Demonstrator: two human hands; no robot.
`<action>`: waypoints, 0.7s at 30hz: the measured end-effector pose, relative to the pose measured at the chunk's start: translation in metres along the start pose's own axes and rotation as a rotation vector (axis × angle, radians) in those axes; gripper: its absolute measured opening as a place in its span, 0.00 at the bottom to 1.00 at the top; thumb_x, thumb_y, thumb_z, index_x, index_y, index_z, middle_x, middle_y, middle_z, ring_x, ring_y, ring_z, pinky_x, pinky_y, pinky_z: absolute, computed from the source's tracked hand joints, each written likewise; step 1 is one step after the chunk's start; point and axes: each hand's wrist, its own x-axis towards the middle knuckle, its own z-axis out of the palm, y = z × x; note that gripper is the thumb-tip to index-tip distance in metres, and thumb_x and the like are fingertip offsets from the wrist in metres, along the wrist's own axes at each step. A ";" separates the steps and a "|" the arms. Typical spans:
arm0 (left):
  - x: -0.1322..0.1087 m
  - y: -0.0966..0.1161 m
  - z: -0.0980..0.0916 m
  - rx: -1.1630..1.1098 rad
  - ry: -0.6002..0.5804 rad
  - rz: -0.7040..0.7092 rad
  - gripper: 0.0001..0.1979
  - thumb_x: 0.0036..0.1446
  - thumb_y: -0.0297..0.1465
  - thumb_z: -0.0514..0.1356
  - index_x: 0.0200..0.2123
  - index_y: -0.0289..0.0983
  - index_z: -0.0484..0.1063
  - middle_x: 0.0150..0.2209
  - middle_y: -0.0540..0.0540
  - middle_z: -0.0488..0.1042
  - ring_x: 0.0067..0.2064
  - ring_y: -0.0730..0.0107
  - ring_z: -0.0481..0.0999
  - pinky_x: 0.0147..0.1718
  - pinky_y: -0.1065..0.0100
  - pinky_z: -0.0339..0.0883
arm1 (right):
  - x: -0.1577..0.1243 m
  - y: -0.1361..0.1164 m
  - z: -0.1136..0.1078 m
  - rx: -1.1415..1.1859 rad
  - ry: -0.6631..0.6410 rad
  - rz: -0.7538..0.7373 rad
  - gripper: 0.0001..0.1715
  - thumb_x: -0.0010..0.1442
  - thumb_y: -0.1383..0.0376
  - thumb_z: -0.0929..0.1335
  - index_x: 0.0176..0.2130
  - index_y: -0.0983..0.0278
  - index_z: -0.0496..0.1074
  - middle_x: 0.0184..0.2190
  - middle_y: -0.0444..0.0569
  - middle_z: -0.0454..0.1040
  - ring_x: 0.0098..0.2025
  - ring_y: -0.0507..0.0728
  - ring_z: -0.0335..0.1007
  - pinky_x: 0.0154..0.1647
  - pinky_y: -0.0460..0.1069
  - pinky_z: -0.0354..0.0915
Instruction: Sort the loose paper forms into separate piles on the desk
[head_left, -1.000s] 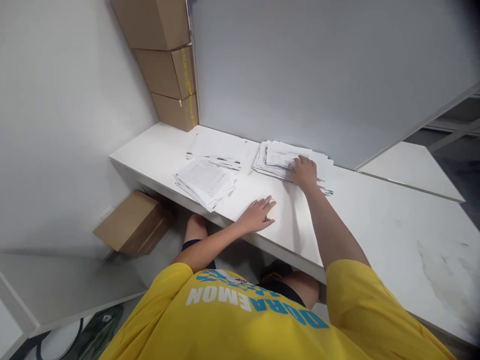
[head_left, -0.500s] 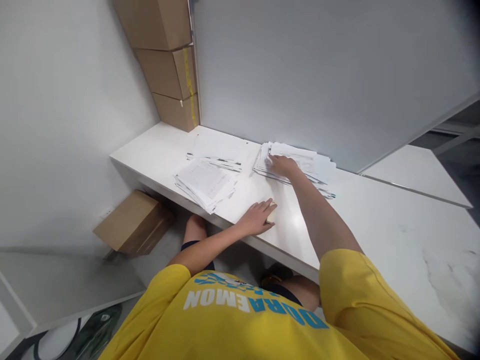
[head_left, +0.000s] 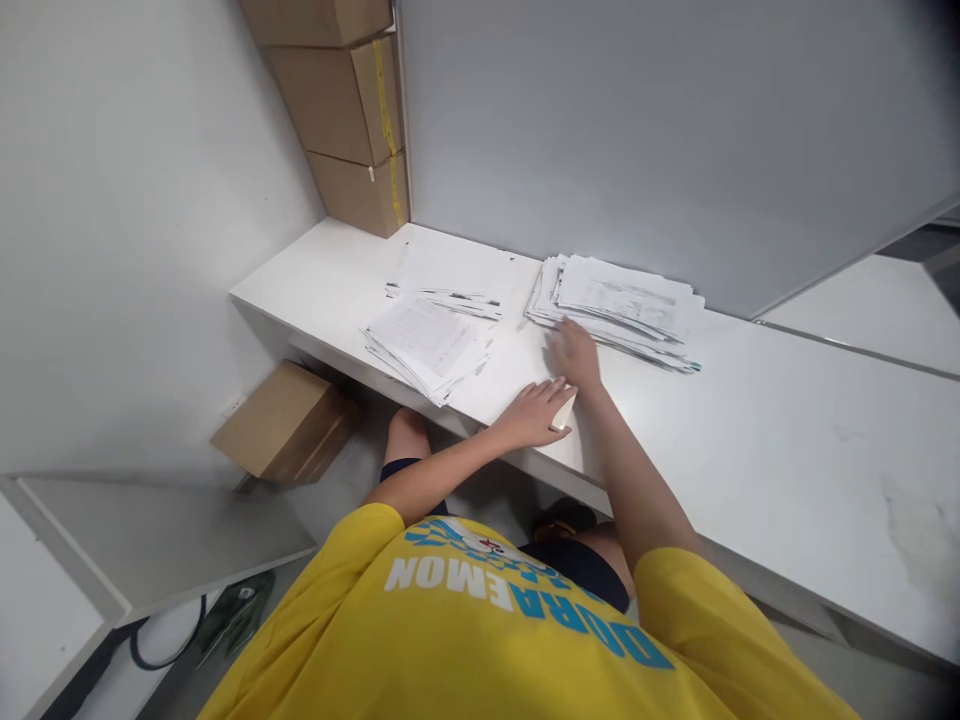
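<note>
My left hand (head_left: 531,414) is at the front edge of the white table, its fingers over a small cream-coloured object (head_left: 563,413) with the thumb along its near side. The kind of object cannot be made out. Just beyond it, my right hand (head_left: 576,356) is above the tabletop with its fingers apart and slightly blurred; nothing shows in them. Its fingertips are close to the near edge of a thick stack of printed papers (head_left: 626,295). To the left lie a fanned pile of printed sheets (head_left: 426,342) and, behind it, another paper pile (head_left: 457,268).
The white table (head_left: 795,430) runs along a grey partition (head_left: 600,130). Taped cardboard boxes (head_left: 352,110) are stacked at its far left end. Another cardboard box (head_left: 277,420) is below the table on the left. A stained patch (head_left: 919,530) marks the right side.
My right hand has come off the thick paper stack and moved back toward my left hand. More of the cream-coloured object shows under my left hand. The view has shifted slightly.
</note>
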 end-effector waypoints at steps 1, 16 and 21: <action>0.000 0.001 0.000 0.007 -0.010 -0.003 0.34 0.62 0.41 0.56 0.68 0.38 0.51 0.70 0.39 0.52 0.70 0.53 0.54 0.67 0.54 0.48 | -0.010 0.008 -0.001 0.135 0.073 0.104 0.26 0.63 0.58 0.59 0.55 0.65 0.69 0.60 0.60 0.69 0.63 0.64 0.61 0.63 0.62 0.57; -0.024 0.015 -0.017 0.055 0.025 -0.220 0.48 0.58 0.53 0.56 0.71 0.39 0.38 0.71 0.36 0.47 0.70 0.41 0.50 0.68 0.42 0.37 | -0.136 -0.008 -0.055 0.714 0.336 0.574 0.14 0.56 0.58 0.65 0.38 0.62 0.75 0.34 0.49 0.79 0.44 0.59 0.75 0.51 0.57 0.66; -0.046 -0.056 -0.081 0.077 0.232 -0.510 0.36 0.66 0.44 0.49 0.70 0.36 0.41 0.70 0.38 0.51 0.72 0.54 0.43 0.68 0.53 0.45 | -0.128 -0.015 -0.059 0.667 0.300 0.599 0.12 0.56 0.58 0.65 0.36 0.60 0.76 0.30 0.48 0.79 0.42 0.60 0.75 0.51 0.56 0.66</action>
